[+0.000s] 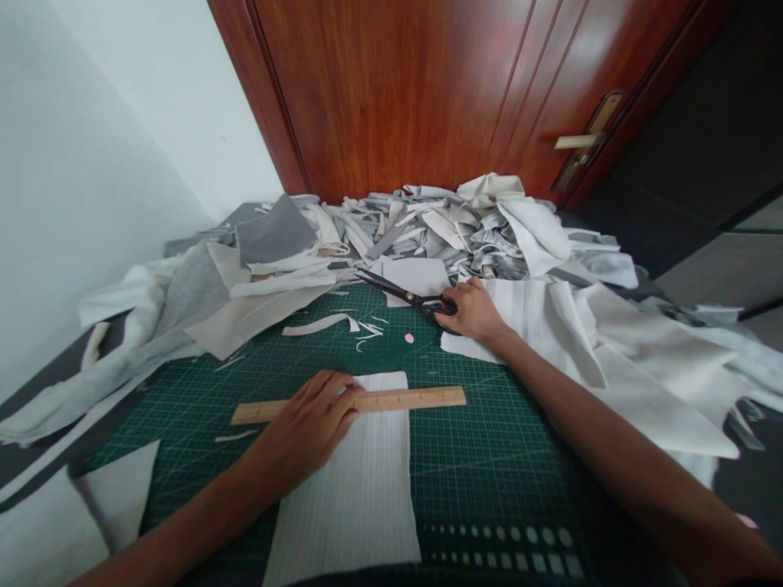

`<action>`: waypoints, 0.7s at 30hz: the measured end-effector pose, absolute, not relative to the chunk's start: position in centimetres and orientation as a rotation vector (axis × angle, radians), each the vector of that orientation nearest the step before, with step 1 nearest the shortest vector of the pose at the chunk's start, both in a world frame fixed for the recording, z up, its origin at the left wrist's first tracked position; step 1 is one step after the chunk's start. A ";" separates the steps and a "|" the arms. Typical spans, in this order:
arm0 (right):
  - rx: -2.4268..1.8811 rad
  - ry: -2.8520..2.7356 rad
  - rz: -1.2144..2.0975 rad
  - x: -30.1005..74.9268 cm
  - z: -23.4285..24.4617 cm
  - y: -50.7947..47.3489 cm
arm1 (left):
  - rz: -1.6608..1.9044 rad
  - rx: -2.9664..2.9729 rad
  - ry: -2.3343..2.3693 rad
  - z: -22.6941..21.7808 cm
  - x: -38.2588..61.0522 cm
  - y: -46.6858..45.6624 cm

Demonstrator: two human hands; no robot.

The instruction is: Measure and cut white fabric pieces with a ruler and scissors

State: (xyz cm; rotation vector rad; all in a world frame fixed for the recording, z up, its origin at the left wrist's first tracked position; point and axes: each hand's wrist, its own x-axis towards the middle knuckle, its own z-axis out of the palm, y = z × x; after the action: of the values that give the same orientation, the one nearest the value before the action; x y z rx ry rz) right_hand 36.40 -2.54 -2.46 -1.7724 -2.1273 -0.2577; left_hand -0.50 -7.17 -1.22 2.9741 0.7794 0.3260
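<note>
The green mat [489, 456] has room at its front right. A ruler [416, 399] crosses its middle; cloth scraps [428, 228] block its back edge.

Heap of white and grey fabric offcuts [440, 228] lay against red-brown wooden door [416, 90] with brass handle [578, 141]; green cutting mat [477, 456] carried thin slivers [360, 326] and small pink disc [409, 337]; white wall [91, 163] at left.
</note>
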 end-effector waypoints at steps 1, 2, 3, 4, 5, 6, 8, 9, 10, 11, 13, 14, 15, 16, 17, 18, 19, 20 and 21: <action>-1.773 -2.128 -0.264 36.4 -2.5 -2.5 | 0.316 2.955 0.772 -1.1 -0.5 -7.3; -1.774 -2.128 -0.271 36.4 -2.5 -2.5 | 0.311 2.939 0.761 -1.1 -0.5 -7.4; -1.774 -2.127 -0.279 36.3 -2.5 -2.5 | 0.306 2.925 0.748 -1.0 -0.5 -7.5; -1.773 -2.126 -0.284 36.3 -2.6 -2.5 | 0.304 2.911 0.735 -0.9 -0.5 -7.7; -1.772 -2.125 -0.288 36.3 -2.6 -2.5 | 0.301 2.898 0.723 -0.8 -0.5 -7.8; -1.769 -2.124 -0.289 36.3 -2.6 -2.5 | 0.297 2.882 0.717 -0.8 -0.5 -7.9; -1.765 -2.120 -0.291 36.4 -2.6 -2.5 | 0.307 2.848 0.716 -0.9 -0.5 -7.9; -1.765 -2.119 -0.292 36.3 -2.6 -2.5 | 0.320 2.828 0.715 -1.0 -0.4 -7.8; -1.768 -2.118 -0.294 36.3 -2.6 -2.5 | 0.339 2.810 0.714 -1.2 -0.4 -7.5; -1.771 -2.117 -0.296 36.3 -2.5 -2.5 | 0.363 2.794 0.714 -1.3 -0.4 -7.2; -1.784 -2.112 -0.297 36.2 -2.5 -2.6 | 0.406 2.773 0.726 -1.6 -0.2 -6.4; -1.795 -2.103 -0.300 36.2 -2.5 -2.6 | 0.419 2.765 0.740 -1.7 -0.1 -5.9; -1.810 -2.089 -0.306 36.1 -2.5 -2.6 | 0.428 2.761 0.753 -1.7 0.0 -5.5; -1.829 -2.070 -0.313 36.0 -2.5 -2.6 | 0.428 2.758 0.763 -1.6 0.1 -5.1; -1.850 -2.051 -0.320 35.9 -2.4 -2.7 | 0.419 2.759 0.767 -1.5 0.2 -4.7; -1.873 -2.034 -0.326 35.8 -2.4 -2.7 | 0.403 2.762 0.768 -1.4 0.3 -4.5; -1.894 -2.025 -0.332 35.8 -2.3 -2.7 | 0.384 2.771 0.769 -1.2 0.3 -4.3; -1.912 -2.024 -0.340 35.7 -2.1 -2.7 | 0.368 2.783 0.777 -1.0 0.2 -4.2; -1.926 -2.031 -0.350 35.8 -2.0 -2.7 | 0.356 2.799 0.794 -0.9 0.0 -4.1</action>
State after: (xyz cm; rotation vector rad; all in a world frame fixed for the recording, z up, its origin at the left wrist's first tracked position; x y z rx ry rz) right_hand 35.79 -2.73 -1.97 -1.9263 -2.0307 -0.3498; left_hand 0.03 -4.07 -0.91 2.7994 0.7944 0.3563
